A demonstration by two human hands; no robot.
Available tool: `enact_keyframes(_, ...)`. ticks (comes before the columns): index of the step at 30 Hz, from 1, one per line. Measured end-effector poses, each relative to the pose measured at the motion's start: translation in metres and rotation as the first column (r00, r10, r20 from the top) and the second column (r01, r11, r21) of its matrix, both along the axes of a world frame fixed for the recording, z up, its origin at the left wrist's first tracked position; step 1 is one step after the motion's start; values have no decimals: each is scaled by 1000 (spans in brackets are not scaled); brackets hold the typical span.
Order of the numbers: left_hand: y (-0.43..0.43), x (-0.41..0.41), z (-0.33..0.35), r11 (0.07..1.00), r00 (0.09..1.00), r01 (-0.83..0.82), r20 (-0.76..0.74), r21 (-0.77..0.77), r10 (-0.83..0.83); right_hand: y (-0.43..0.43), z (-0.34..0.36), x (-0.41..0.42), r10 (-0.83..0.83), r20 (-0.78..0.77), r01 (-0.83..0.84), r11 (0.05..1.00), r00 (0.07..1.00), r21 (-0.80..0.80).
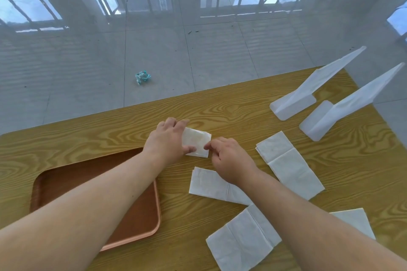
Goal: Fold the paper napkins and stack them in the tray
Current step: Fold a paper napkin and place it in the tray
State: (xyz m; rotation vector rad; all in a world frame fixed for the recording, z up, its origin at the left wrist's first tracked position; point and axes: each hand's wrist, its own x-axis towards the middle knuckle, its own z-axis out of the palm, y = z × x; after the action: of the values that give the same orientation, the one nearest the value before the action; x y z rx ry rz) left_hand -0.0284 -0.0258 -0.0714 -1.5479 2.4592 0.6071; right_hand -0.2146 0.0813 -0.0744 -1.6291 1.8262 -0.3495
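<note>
Napkin (196, 142), white and folded small, lies on the desk (220, 112) just beyond the tray (141, 222), which looks empty where visible. Left hand (167, 141) presses its left edge, fingers curled over; right hand (229, 158) pinches the near right corner. Best to square the edges and crease firmly before lifting. Four flatter napkins (290, 165) wait nearby.

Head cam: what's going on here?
A person is folding a paper napkin on a wooden table. The left hand presses its left side down while the right hand pinches its right edge. The napkin is already a small rectangle. The brown tray, under the left forearm, shows no napkins in its visible part. Four other napkins lie flatter on the table, the nearest partly under the right wrist. Two white plastic stands sit at the far right.
</note>
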Motion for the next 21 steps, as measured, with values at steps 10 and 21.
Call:
enact_keyframes(10, -6, -6, -2, 982, 972, -90, -200, 163, 122, -10, -1, -3, -382, 229, 356, 923, 895, 146)
enact_keyframes(21, 16, 12, 35, 913, 753, -58, -583, 405, 307, -17, 17, 6, -588, 557, 295, 796, 586, 529)
